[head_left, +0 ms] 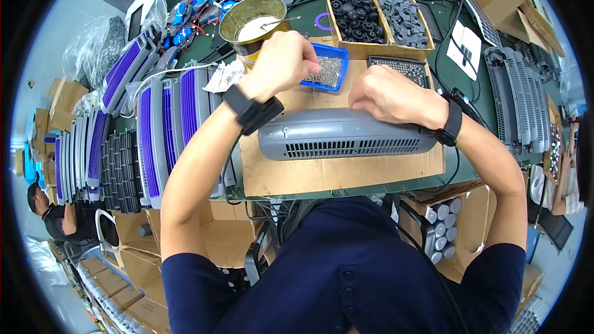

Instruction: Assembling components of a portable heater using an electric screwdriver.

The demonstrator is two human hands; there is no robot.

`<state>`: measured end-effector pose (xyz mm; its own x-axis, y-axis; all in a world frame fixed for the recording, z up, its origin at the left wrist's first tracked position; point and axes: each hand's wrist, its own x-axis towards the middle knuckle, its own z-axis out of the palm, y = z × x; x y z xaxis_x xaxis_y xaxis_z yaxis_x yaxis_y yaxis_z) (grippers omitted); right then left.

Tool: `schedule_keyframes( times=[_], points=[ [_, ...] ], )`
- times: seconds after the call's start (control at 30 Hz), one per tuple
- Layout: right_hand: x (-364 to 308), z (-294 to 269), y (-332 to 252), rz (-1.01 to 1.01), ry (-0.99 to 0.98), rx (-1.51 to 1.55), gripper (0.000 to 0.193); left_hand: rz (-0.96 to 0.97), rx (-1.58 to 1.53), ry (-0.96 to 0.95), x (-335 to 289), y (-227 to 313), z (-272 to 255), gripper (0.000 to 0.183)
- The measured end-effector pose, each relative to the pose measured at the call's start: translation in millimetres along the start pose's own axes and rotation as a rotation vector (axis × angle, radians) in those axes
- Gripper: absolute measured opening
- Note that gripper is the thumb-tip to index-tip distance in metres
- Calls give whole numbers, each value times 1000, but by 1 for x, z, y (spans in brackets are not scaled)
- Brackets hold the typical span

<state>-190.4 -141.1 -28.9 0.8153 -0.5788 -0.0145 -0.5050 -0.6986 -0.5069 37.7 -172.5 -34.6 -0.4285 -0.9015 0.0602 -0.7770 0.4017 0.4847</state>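
Left grip (283, 62) has its thumb and fingertips drawn close together at the near left part of the blue tray (344, 69), which holds small metal pieces (331, 72); whether anything is pinched between them I cannot tell. Right grip (391, 96) is curled at the far edge of the grey housing (346, 135), apparently touching it right of its middle, though the fingertips are hidden and I cannot tell how firmly they close. That housing lies on a cardboard sheet (278, 178) over the green worktop (411, 187), its long axis running left to right across the person's front, slotted side toward the body. From the left grip, the housing lies nearer the body and to the right; the right hand is the nearer one, while the tray sits beyond the housing's far edge.
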Motion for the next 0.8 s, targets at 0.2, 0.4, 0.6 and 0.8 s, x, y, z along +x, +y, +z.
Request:
schedule_keyframes(
  times=[0.2, 0.4, 0.6, 0.8],
  points=[
    [1, -4, -2, -88, -62, -147, 4, -192, -514, 32, -77, 55, -31, 14],
    [1, 0, 5, -184, -23, -103, 10, -205, -799, 44, -132, 70, 26, 8],
    [-5, 3, 5, -144, 84, -80, 14, -325, -895, 186, -138, 88, 77, 9],
    [-10, 1, 2, -109, 90, -60, 11, -261, -759, 324, -132, 93, 100, 6]
  ],
)
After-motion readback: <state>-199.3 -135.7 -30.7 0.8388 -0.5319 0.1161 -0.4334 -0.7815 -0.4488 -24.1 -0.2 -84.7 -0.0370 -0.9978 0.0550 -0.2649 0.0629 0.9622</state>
